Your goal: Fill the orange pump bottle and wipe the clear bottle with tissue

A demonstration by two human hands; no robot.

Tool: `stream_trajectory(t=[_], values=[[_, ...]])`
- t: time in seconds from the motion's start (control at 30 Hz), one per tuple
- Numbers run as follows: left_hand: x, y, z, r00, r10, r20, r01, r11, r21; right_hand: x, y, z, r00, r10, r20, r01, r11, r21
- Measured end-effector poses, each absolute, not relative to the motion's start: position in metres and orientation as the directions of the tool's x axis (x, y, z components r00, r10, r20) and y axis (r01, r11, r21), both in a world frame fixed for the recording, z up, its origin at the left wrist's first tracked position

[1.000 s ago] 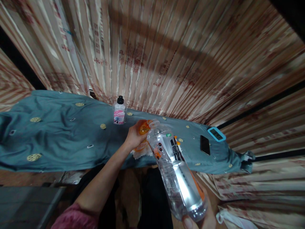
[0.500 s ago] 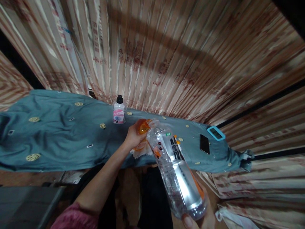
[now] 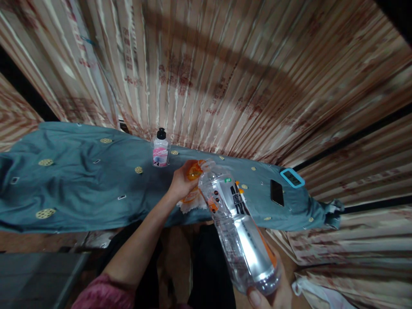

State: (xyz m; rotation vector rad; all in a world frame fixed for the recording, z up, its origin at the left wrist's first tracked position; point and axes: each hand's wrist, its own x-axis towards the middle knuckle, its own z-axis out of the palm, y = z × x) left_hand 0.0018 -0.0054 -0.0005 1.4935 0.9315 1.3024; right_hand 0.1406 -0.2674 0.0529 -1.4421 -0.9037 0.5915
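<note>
A large clear plastic bottle [image 3: 240, 234] with a silver, orange and black label lies tilted in front of me, its neck pointing up and left. My right hand [image 3: 277, 289] is closed around its base end. My left hand [image 3: 182, 182] is wrapped round an orange see-through container [image 3: 195, 171], whose exact kind I cannot make out. Its rim meets the mouth of the clear bottle. Whether liquid passes between them does not show. Beneath my left hand is a whitish cloth [image 3: 192, 207] with a frayed edge, partly hidden.
A small clear bottle [image 3: 160, 153] with a black cap and pink label stands on the grey-green patterned cloth [image 3: 80, 184] covering the narrow table. To the right lie a dark phone [image 3: 277, 192] and a blue-framed digital display [image 3: 292, 178]. Pleated curtains [image 3: 206, 81] hang behind.
Both hands, the bottle and the orange container keep nearly the same places. The view has shifted only very slightly.
</note>
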Motion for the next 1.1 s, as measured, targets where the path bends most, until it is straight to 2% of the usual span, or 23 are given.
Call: stream_trajectory(t=[0.27, 0.6, 0.87, 1.1], values=[[0.0020, -0.0065, 0.0010, 0.159, 0.946, 0.281, -0.037, -0.279, 0.960, 0.1419, -0.2672, 0.0518, 0.543, 0.822, 0.172, 0.142, 0.112, -0.984], [0.0014, -0.0067, 0.0018, 0.161, 0.945, 0.285, 0.002, -0.289, 0.957, 0.1407, -0.2656, 0.0527, 0.544, 0.814, 0.204, 0.194, 0.115, -0.974], [0.0012, -0.0063, 0.0028, 0.163, 0.940, 0.300, 0.009, -0.306, 0.952, 0.1384, -0.2643, 0.0554, 0.556, 0.816, 0.157, 0.135, 0.098, -0.986], [0.0016, -0.0064, 0.0048, 0.162, 0.940, 0.299, -0.004, -0.302, 0.953, 0.1397, -0.2631, 0.0554, 0.545, 0.816, 0.190, 0.148, 0.129, -0.980]])
